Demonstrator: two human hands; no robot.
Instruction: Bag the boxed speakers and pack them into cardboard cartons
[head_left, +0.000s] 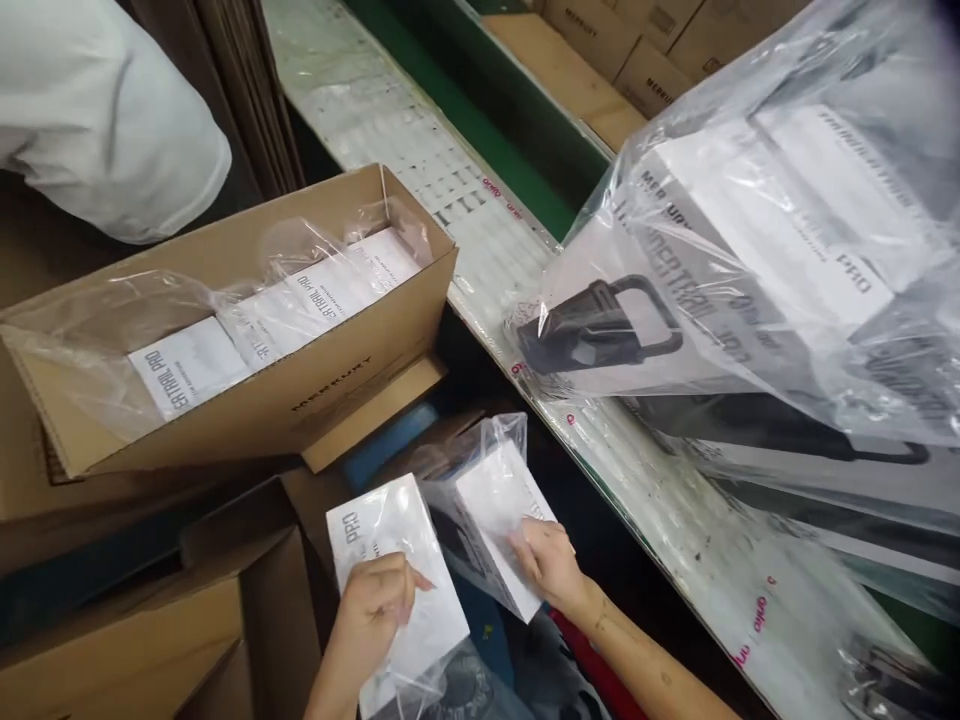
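Note:
My left hand [379,600] is closed over a white product box [409,520] in clear plastic, its fingers pinching at the wrap on the top face. Beside it, my right hand [553,562] grips the plastic on a second bagged white box [495,490]. The two boxes tilt apart, with a narrow gap between them. Dark print reading "PRO" shows on the left one. Just beyond them, an open brown carton [382,345] marked "MERKURY" holds several white boxes upright in loose clear plastic.
At the right, large plastic-bagged retail boxes [720,260] rest on a worn pale ledge [525,330] beside a green conveyor [502,110]. Another open carton [172,640] lies at lower left. A person's white sleeve [112,110] reaches in at upper left. Brown cartons [600,40] stand at the back.

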